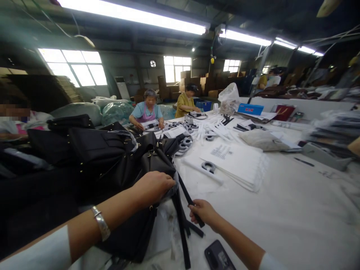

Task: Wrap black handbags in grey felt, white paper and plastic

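Note:
My left hand (pixel 156 186) is closed at the right side of a black bag (pixel 132 232). Clear plastic wrap (pixel 172 190) shows at its fingertips, and what lies under the palm is hidden. My right hand (pixel 204 213) pinches a flat black strap (pixel 184 188) near its lower end. That strap runs up and left toward the bags, passing close to my left hand. More black straps (pixel 180 227) hang down between my hands onto the white table (pixel 267 225). A dark phone (pixel 218 255) lies on the table below my right hand.
Black bags (pixel 95 146) are piled at the left. White printed bags (pixel 233 161) lie stacked on the table, with a grey ring-shaped roll (pixel 208 167) beside them. Across the table sit two people (pixel 147 110); another person (pixel 17 120) is at far left. A blue box (pixel 250 109) stands behind.

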### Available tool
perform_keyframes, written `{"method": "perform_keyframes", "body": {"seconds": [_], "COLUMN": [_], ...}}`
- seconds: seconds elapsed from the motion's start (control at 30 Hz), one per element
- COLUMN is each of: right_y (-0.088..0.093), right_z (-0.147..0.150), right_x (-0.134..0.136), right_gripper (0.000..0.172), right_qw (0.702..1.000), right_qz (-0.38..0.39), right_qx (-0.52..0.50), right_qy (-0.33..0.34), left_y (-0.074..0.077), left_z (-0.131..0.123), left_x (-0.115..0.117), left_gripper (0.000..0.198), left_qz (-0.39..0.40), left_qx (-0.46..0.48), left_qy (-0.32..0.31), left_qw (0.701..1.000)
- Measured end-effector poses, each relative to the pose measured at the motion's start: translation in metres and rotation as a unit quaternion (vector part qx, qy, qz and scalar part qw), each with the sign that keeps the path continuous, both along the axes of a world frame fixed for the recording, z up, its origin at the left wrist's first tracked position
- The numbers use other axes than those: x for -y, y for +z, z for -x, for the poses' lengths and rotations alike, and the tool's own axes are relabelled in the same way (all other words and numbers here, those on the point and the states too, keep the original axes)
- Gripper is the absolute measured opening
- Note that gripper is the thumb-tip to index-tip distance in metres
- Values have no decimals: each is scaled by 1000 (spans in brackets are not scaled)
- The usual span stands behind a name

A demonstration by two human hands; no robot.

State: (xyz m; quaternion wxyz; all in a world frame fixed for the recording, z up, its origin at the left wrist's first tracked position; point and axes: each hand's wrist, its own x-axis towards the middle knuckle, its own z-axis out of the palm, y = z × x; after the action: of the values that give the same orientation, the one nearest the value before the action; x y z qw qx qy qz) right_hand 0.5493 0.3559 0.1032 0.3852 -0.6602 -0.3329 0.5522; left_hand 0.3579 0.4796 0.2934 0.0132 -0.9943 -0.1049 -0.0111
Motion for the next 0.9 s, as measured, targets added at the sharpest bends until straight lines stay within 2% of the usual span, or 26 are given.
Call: {"method": "perform_keyframes", "body": {"seconds": [0.1,0.17,0.23,0.27,0.33,0.4,0.47,0.53,0.57,0.67,0.7,0.77,0.83,0.87,0.9], "right_y": [34,62,94,110,135,149,151,146,142,129,125,114,103,97,91], "right_z": [15,29,43,50,61,70,78,88,95,124,135,158,182,194,206], "right_x": [46,72,97,109,138,169,199,223,232,248,249,247,237,230,222], "right_gripper": [40,46,42,38,30,26,27,36,42,52,51,50,48,45,40], "right_qw": [999,995,983,973,954,939,929,919,915,911,913,906,882,858,848], "right_qz": [-29,-52,-100,-127,-166,-196,-232,-293,-326,-380,-381,-378,-375,-380,-377], "right_qx": [-26,-44,-56,-53,-57,-69,-88,-112,-116,-60,-18,74,185,259,290], "right_qy": [39,74,143,184,241,274,276,237,208,145,146,176,215,231,234], "left_y": [-18,-30,-40,-43,-45,-41,-28,-5,10,61,78,104,114,112,103], "left_z": [21,32,40,43,48,56,71,92,105,156,177,224,280,311,344], "left_x": [32,56,80,91,112,131,151,177,192,248,269,310,348,367,384], "left_gripper": [44,62,77,78,56,25,22,22,21,20,25,35,42,42,42], "left_qz": [78,130,170,184,204,209,194,166,152,142,136,129,172,216,254], "left_qx": [-1,5,27,46,93,154,226,325,385,571,607,640,635,615,609], "left_qy": [-5,-20,-36,-41,-38,-18,12,38,49,51,59,96,161,190,219], "left_qw": [997,991,985,981,974,966,954,930,909,807,781,752,736,734,719]}}
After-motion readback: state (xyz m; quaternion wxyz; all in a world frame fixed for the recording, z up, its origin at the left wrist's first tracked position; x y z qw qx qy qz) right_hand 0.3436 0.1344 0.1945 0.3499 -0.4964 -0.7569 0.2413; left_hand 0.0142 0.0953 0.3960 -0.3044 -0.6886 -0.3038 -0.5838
